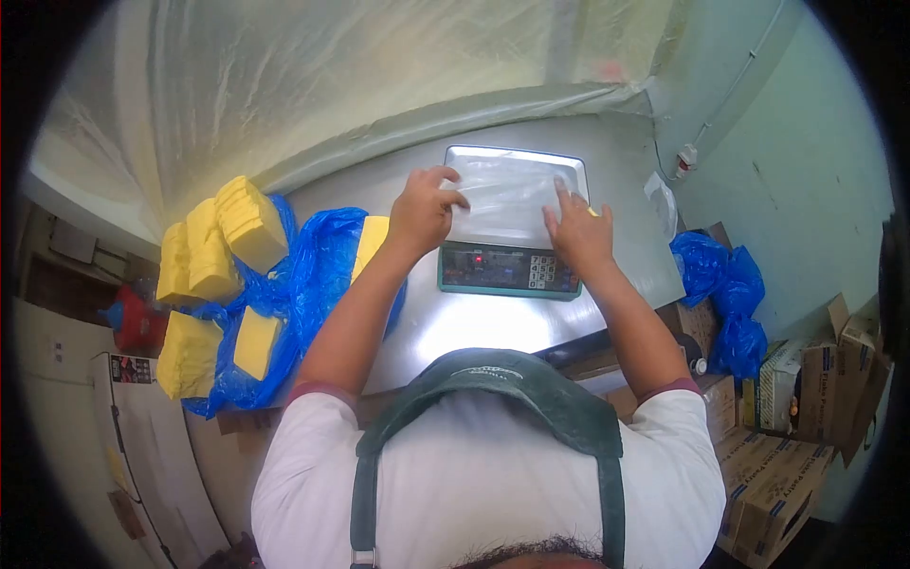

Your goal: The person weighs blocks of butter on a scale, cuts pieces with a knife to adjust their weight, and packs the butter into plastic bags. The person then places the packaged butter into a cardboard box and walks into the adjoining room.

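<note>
A digital scale (pixel 512 269) with a shiny metal pan stands on the metal table. Over the pan lies a thin, clear plastic sheet (pixel 507 194). At the pan's left edge is my left hand (pixel 423 211), its thumb and forefinger apart beside the sheet. My right hand (pixel 580 228) rests on the right side of the pan with fingers stretched out over the plastic. A small bit of yellow shows by its outer fingers; what it is I cannot tell. Close to my left forearm, a yellow block (pixel 371 245) is partly hidden by the arm.
Several big yellow blocks (pixel 250 223) sit on blue plastic (pixel 322 261) at the table's left. Blue bags (pixel 737 284) hang past the right edge, above cardboard boxes (pixel 777 484). A plastic curtain (pixel 379 66) borders the back. A white chest (pixel 156 455) stands lower left.
</note>
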{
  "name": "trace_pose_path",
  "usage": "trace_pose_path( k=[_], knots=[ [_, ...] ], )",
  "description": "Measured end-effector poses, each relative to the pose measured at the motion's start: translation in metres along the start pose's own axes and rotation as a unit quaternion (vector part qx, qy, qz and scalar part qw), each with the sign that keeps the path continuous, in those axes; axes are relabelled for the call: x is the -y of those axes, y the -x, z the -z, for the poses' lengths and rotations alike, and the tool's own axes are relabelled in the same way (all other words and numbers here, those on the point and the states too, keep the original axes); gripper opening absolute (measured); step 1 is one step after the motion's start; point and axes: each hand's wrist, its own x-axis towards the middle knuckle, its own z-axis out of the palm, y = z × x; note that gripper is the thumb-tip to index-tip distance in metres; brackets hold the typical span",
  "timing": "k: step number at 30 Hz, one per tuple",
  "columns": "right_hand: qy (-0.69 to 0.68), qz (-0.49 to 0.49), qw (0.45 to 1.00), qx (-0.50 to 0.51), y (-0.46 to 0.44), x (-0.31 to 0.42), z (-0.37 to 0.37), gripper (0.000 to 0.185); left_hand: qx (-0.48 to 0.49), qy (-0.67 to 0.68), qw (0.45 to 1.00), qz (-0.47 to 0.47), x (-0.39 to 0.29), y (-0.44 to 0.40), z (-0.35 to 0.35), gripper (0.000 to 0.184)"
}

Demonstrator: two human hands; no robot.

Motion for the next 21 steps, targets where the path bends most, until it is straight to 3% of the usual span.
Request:
trace_pose_path(
  k=[1,3,4,5,6,7,8,10,11,13,14,15,16,18,19,20,21],
  knots=[
    [-0.015,-0.035,0.999,0.001,-0.002,-0.002,0.003,0.056,0.001,-0.003,1.0,0.0,-0.002,-0.002,-0.003,0.026],
    [-0.002,-0.038,0.999,0.003,0.0,-0.001,0.006,0.052,0.041,-0.087,0.987,0.126,-0.008,-0.005,-0.008,0.04],
    [0.013,-0.042,0.999,0.006,0.004,0.002,0.005,0.049,0.042,-0.09,0.987,0.129,-0.013,-0.008,-0.009,0.04],
    [0.011,-0.038,0.999,0.006,0.009,0.005,-0.001,0.049,0.108,-0.099,0.978,0.151,-0.017,-0.012,-0.008,0.048],
    [-0.022,0.038,0.994,-0.097,0.015,0.009,-0.012,0.04,0.173,-0.107,0.964,0.172,-0.022,-0.018,-0.006,0.058],
    [-0.054,0.113,0.972,-0.199,0.02,0.016,-0.014,0.031,0.181,-0.129,0.966,0.132,-0.027,-0.02,-0.006,0.066],
    [-0.056,0.114,0.972,-0.198,0.025,0.024,-0.013,0.031,0.181,-0.131,0.965,0.134,-0.033,-0.022,-0.007,0.066],
    [-0.243,0.267,0.919,-0.158,0.034,0.042,0.005,0.03,0.193,-0.068,0.969,0.14,-0.051,-0.026,-0.005,0.068],
    [-0.244,0.267,0.919,-0.157,0.026,0.043,0.002,0.03,0.186,-0.034,0.978,0.087,-0.061,-0.023,0.001,0.069],
    [-0.264,0.015,0.962,0.06,-0.02,0.039,-0.014,0.03,0.204,-0.026,0.978,0.034,-0.076,-0.013,-0.009,0.068],
    [-0.242,0.09,0.954,-0.155,-0.048,0.027,-0.047,0.034,0.222,-0.02,0.975,-0.016,-0.085,-0.007,-0.015,0.068],
    [-0.208,0.162,0.894,-0.362,-0.067,0.016,-0.074,0.04,0.226,-0.006,0.972,-0.066,-0.093,0.001,-0.019,0.07],
    [-0.207,0.166,0.894,-0.362,-0.065,0.02,-0.058,0.04,0.229,0.007,0.967,-0.114,-0.101,0.008,-0.023,0.072],
    [0.037,0.063,0.94,-0.334,-0.064,0.028,-0.028,0.06,0.189,0.014,0.969,-0.158,-0.107,0.015,-0.025,0.068],
    [0.018,0.041,0.982,-0.183,-0.073,0.023,-0.048,0.073,0.187,0.012,0.976,-0.111,-0.108,0.013,-0.021,0.067],
    [0.019,0.047,0.981,-0.186,-0.084,0.014,-0.046,0.073,0.183,0.009,0.981,-0.063,-0.107,0.011,-0.018,0.066],
    [-0.147,0.022,0.987,-0.056,-0.094,0.008,-0.038,0.073,0.165,0.004,0.984,-0.063,-0.102,0.009,-0.016,0.068]
  ],
)
